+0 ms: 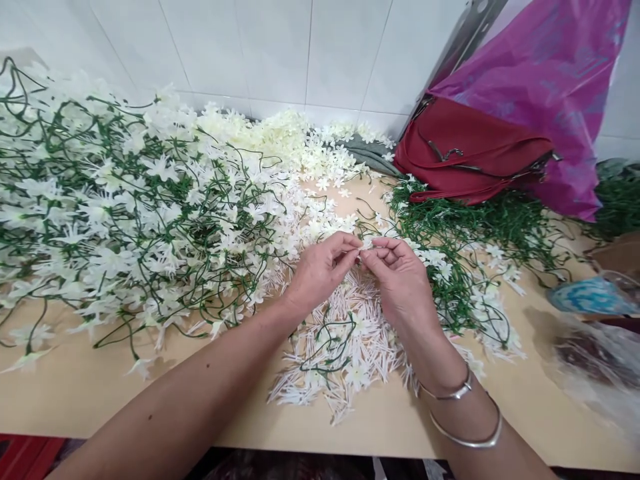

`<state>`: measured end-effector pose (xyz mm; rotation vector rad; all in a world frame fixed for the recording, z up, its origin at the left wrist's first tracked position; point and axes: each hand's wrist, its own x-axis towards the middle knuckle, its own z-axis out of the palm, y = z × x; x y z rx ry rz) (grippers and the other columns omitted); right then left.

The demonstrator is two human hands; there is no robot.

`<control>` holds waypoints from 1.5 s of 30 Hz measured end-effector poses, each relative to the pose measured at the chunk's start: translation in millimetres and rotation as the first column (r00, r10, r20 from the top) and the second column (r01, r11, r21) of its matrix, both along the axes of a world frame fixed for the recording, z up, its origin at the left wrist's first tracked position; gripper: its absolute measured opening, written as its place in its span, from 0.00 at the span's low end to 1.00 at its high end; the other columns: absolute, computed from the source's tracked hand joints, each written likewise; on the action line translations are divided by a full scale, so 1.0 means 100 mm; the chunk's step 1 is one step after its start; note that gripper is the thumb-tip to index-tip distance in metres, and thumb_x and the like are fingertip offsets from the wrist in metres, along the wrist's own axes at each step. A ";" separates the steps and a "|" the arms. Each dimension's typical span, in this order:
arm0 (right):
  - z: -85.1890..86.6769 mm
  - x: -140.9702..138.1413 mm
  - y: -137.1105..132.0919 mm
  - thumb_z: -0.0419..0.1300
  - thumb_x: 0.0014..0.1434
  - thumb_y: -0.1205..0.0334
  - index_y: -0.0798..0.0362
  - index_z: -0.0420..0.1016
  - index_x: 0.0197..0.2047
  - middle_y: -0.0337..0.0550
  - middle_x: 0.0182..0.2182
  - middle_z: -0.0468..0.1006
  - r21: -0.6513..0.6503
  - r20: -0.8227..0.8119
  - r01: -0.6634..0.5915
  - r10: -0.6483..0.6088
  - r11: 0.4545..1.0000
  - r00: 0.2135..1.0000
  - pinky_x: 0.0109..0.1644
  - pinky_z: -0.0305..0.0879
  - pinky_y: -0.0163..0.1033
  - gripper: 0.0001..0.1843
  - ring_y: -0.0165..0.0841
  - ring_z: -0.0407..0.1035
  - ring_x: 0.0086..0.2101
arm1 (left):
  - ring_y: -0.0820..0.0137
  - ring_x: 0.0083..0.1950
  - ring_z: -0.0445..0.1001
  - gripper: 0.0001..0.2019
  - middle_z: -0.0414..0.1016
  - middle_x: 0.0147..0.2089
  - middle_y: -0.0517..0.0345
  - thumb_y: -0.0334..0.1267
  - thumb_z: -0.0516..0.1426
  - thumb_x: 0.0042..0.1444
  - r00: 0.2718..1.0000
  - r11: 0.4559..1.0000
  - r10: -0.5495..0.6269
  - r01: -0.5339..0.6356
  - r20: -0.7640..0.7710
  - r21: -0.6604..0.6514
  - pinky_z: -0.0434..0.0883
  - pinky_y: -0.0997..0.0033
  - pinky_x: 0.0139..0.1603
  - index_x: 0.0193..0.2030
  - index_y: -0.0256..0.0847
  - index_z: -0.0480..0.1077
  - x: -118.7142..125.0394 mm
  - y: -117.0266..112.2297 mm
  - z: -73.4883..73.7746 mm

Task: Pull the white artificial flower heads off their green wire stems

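Note:
My left hand [323,267] and my right hand [403,277] meet at the middle of the table, both closed in a pinch. Between their fingertips is a small white artificial flower [367,245], mostly covered by the fingers. Below the hands lies a pile of thin white flower stamens [365,333], with a few green stems [325,360] and white blossoms on it. Left of my left hand spreads a big heap of white artificial flowers on green stems [165,207]. Close by my right hand are loose green stems [455,293].
Loose cream petals [280,133] are heaped along the tiled wall [280,53]. A red handbag [470,150] and a purple plastic bag [545,80] stand at the back right. A blue-and-white item [590,295] and a clear plastic bag [595,367] lie at the right.

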<state>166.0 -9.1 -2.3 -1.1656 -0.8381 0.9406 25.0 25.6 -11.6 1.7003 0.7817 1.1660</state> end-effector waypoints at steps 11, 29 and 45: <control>0.00 0.06 0.00 0.72 0.53 0.57 0.50 0.79 0.34 0.35 0.28 0.77 0.052 0.130 -0.021 0.014 0.998 0.991 0.36 0.66 0.36 0.09 0.29 0.68 0.29 | 0.67 0.43 0.83 0.07 0.80 0.48 0.52 0.36 0.57 0.69 0.999 0.999 0.031 -0.031 0.031 0.028 0.77 0.68 0.43 0.52 0.42 0.69 -0.03 -0.02 0.03; 0.05 0.23 0.03 0.70 0.52 0.59 0.49 0.71 0.37 0.32 0.27 0.76 0.232 0.112 0.083 -0.111 0.969 0.987 0.36 0.68 0.36 0.13 0.29 0.73 0.28 | 0.67 0.42 0.80 0.06 0.83 0.45 0.50 0.29 0.58 0.64 0.870 0.926 0.309 -0.183 -0.384 0.331 0.78 0.66 0.44 0.43 0.37 0.76 -0.29 0.13 0.68; 0.01 0.35 0.04 0.65 0.58 0.58 0.50 0.70 0.39 0.38 0.32 0.73 0.265 0.389 0.121 -0.221 0.957 0.894 0.39 0.66 0.40 0.09 0.34 0.69 0.32 | 0.58 0.40 0.77 0.10 0.80 0.42 0.46 0.42 0.63 0.62 0.467 0.971 0.237 -0.094 -0.852 0.219 0.67 0.65 0.37 0.37 0.36 0.77 -0.12 -0.09 0.53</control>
